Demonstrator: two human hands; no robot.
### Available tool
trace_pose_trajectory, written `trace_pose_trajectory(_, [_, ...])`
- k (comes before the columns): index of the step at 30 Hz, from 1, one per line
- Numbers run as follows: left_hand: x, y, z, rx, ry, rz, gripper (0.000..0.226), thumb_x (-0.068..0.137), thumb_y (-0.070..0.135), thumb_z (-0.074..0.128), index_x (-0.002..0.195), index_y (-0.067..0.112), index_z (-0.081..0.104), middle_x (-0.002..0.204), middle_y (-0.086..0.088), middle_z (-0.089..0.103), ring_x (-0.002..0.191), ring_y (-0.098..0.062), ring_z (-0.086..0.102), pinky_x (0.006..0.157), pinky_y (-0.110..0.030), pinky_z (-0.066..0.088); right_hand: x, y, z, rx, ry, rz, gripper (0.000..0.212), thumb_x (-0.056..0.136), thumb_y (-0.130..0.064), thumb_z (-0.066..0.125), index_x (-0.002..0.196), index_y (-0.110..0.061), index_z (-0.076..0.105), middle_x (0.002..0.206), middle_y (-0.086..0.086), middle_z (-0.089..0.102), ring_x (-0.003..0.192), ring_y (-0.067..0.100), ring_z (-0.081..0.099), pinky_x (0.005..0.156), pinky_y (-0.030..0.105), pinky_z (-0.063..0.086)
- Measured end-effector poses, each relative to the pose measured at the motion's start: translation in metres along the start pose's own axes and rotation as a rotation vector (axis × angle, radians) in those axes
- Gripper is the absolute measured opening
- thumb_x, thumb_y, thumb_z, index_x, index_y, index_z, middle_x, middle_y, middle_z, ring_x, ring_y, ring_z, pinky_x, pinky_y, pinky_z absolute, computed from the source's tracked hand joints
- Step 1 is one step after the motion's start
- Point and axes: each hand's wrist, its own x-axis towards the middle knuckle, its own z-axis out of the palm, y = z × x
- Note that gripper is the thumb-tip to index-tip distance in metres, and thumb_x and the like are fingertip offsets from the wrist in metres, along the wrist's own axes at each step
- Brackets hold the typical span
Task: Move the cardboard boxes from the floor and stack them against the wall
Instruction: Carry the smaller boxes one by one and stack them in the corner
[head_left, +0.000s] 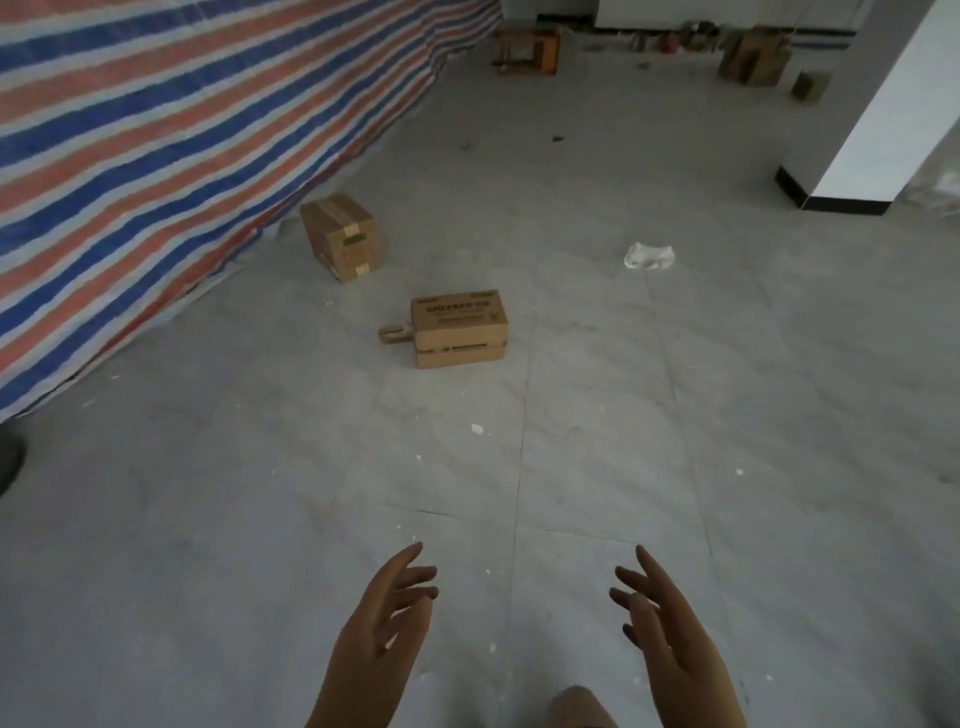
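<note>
Two brown cardboard boxes lie on the grey tiled floor ahead of me. The nearer box (459, 328) sits in the middle of the floor, printed side up, with a loose flap sticking out at its left. The farther box (343, 236) stands at the foot of the striped tarpaulin wall (171, 130). My left hand (387, 618) and my right hand (660, 623) reach forward at the bottom of the view, fingers spread and relaxed, holding nothing. Both hands are well short of the nearer box.
A crumpled clear plastic scrap (649, 256) lies right of the boxes. A white pillar (883, 119) with a black base stands at the right. Far back are a wooden stool (527, 49) and more cardboard boxes (756, 57). A dark object (8, 462) shows at the left edge.
</note>
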Motion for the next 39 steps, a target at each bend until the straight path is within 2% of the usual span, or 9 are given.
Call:
trace_pose_trajectory(3, [0.065, 0.005, 0.017, -0.019, 0.048, -0.024, 0.062, 0.088, 0.004, 0.056, 0.092, 0.066, 0.058, 0.101, 0.003, 0.07, 0.09, -0.005, 0.068, 0.074, -0.007, 0.048, 0.076, 0.001, 0.0, 0.004, -0.011, 0.053, 0.043, 0.092, -0.01, 0.05, 0.115, -0.046, 0.051, 0.106, -0.019, 0.069, 0.096, -0.004, 0.064, 0.085, 0.036, 0.051])
trace_pose_trajectory(6, [0.138, 0.014, 0.046, -0.04, 0.086, -0.039, 0.032, 0.074, 0.05, 0.065, 0.104, 0.058, 0.06, 0.102, 0.01, 0.07, 0.094, -0.005, 0.067, 0.073, -0.006, 0.047, 0.161, -0.005, -0.001, -0.043, -0.051, 0.039, 0.041, 0.093, -0.014, 0.05, 0.117, -0.047, 0.05, 0.107, -0.03, 0.064, 0.097, -0.005, 0.063, 0.089, 0.039, 0.051])
trace_pose_trajectory(11, [0.27, 0.029, 0.111, -0.076, 0.091, -0.029, 0.033, 0.092, 0.009, 0.055, 0.118, 0.028, 0.053, 0.107, 0.004, 0.067, 0.095, -0.004, 0.066, 0.073, -0.008, 0.048, 0.321, -0.038, -0.026, -0.072, -0.099, -0.004, 0.039, 0.081, -0.037, 0.047, 0.118, -0.05, 0.048, 0.11, -0.014, 0.067, 0.1, -0.001, 0.064, 0.094, 0.04, 0.05])
trace_pose_trajectory(17, [0.402, 0.066, 0.161, -0.109, 0.137, -0.031, 0.043, 0.071, 0.043, 0.059, 0.114, 0.042, 0.06, 0.106, 0.025, 0.065, 0.094, -0.003, 0.066, 0.074, -0.007, 0.046, 0.484, -0.087, -0.025, -0.151, -0.171, -0.075, 0.04, 0.092, -0.021, 0.049, 0.118, -0.051, 0.046, 0.112, -0.014, 0.065, 0.1, -0.002, 0.063, 0.093, 0.041, 0.05])
trace_pose_trajectory(26, [0.601, 0.069, 0.159, -0.116, 0.284, -0.134, 0.033, 0.093, 0.011, 0.054, 0.113, 0.037, 0.052, 0.109, 0.003, 0.066, 0.095, -0.002, 0.065, 0.078, -0.02, 0.049, 0.685, -0.105, 0.046, -0.21, -0.27, -0.044, 0.043, 0.094, -0.013, 0.049, 0.117, -0.05, 0.045, 0.111, -0.014, 0.065, 0.096, -0.005, 0.063, 0.093, 0.042, 0.05])
trace_pose_trajectory(30, [0.704, 0.094, 0.138, -0.137, 0.311, -0.141, 0.034, 0.08, 0.039, 0.061, 0.113, 0.041, 0.052, 0.11, 0.005, 0.066, 0.095, -0.004, 0.066, 0.086, -0.029, 0.049, 0.775, -0.132, 0.088, -0.206, -0.297, -0.015, 0.041, 0.094, -0.015, 0.048, 0.116, -0.05, 0.044, 0.11, -0.013, 0.064, 0.097, -0.005, 0.063, 0.094, 0.042, 0.05])
trace_pose_trajectory(34, [0.779, 0.111, 0.126, -0.073, 0.307, -0.158, 0.033, 0.093, 0.017, 0.055, 0.115, 0.041, 0.05, 0.11, 0.008, 0.065, 0.099, -0.003, 0.064, 0.084, -0.022, 0.048, 0.853, -0.163, 0.126, -0.197, -0.357, -0.011, 0.035, 0.091, -0.029, 0.046, 0.123, -0.043, 0.044, 0.114, -0.016, 0.061, 0.102, 0.004, 0.064, 0.094, 0.04, 0.05])
trace_pose_trajectory(37, [0.817, 0.116, 0.128, -0.076, 0.341, -0.196, 0.049, 0.073, 0.063, 0.062, 0.117, 0.043, 0.053, 0.106, 0.015, 0.067, 0.099, -0.003, 0.064, 0.083, -0.021, 0.05, 0.908, -0.173, 0.141, -0.229, -0.406, -0.01, 0.039, 0.084, -0.039, 0.045, 0.123, -0.045, 0.043, 0.116, -0.018, 0.059, 0.105, 0.005, 0.062, 0.093, 0.036, 0.05])
trace_pose_trajectory(39, [0.841, 0.114, 0.135, -0.084, 0.398, -0.255, 0.036, 0.078, 0.052, 0.065, 0.113, 0.045, 0.058, 0.104, 0.012, 0.068, 0.096, -0.002, 0.065, 0.081, -0.018, 0.052, 0.951, -0.176, 0.148, -0.26, -0.444, -0.007, 0.037, 0.086, -0.037, 0.046, 0.121, -0.048, 0.043, 0.116, -0.018, 0.06, 0.102, 0.0, 0.062, 0.089, 0.033, 0.05])
